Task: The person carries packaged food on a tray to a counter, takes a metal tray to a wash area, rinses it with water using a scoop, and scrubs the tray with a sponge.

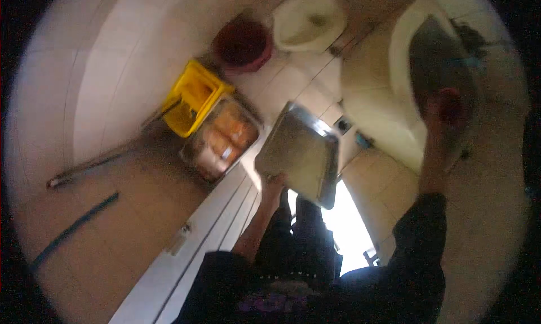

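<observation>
My left hand (275,184) grips the near edge of a shallow rectangular metal tray (297,155), held tilted in front of my body. A bright reflection runs along its far rim. On the right, my arm reaches out over a pale basin or tub (401,59) with a dark inside. My right hand (434,107) is blurred there, its fingers closed at a small reddish round container (452,105). How the fingers sit on the container is hard to make out.
Left of the tray is a clear-looking container (256,121) with orange-brown contents, beside a yellow bucket (191,93). Further off stand a dark red tub (242,45) and a whitish round bowl (310,21). A white door (194,242) is at lower left, near a long pole (93,169).
</observation>
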{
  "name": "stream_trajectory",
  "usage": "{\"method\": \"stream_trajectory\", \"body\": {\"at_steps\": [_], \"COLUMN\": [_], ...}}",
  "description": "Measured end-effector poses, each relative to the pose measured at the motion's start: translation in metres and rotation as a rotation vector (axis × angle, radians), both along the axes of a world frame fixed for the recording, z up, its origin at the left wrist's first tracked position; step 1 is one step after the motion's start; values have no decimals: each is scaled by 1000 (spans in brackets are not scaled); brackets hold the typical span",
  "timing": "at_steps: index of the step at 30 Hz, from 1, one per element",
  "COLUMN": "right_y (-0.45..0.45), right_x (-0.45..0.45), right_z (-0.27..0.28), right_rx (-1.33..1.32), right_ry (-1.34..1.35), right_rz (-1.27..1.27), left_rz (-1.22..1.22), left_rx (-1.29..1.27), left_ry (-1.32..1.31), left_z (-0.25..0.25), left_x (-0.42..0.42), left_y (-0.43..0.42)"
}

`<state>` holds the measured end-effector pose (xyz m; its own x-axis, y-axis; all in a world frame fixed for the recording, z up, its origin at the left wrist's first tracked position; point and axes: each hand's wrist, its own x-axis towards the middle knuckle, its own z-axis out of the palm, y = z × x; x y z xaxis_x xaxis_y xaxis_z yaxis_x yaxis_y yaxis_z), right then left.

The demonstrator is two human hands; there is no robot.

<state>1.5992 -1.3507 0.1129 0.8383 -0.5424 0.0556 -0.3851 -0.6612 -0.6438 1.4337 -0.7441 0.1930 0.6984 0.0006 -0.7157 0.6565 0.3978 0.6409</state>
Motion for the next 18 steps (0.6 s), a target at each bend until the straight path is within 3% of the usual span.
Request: {"method": "stream_trajectory", "body": {"at_steps": [1,3,7,11,18], "right_y": [-14,-12,-17,-33,-18], "right_x": [10,14,2,-1,-21], "right_z": [-9,-8,21,47,83], "right_rx": [36,80,144,200,228], "right_ry": [32,58,83,88,52], "right_rz": [0,2,-27,-55,-72], "left_rz": [83,-48,16,-41,-22], "left_rx": [111,184,-9,39,10], "left_ry": [-149,-86,-92,42,35], "left_z": [-1,-47,-36,-24,-48], "left_x": [18,14,28,37,14], "left_y": [-24,-8,-15,-19,6]}}
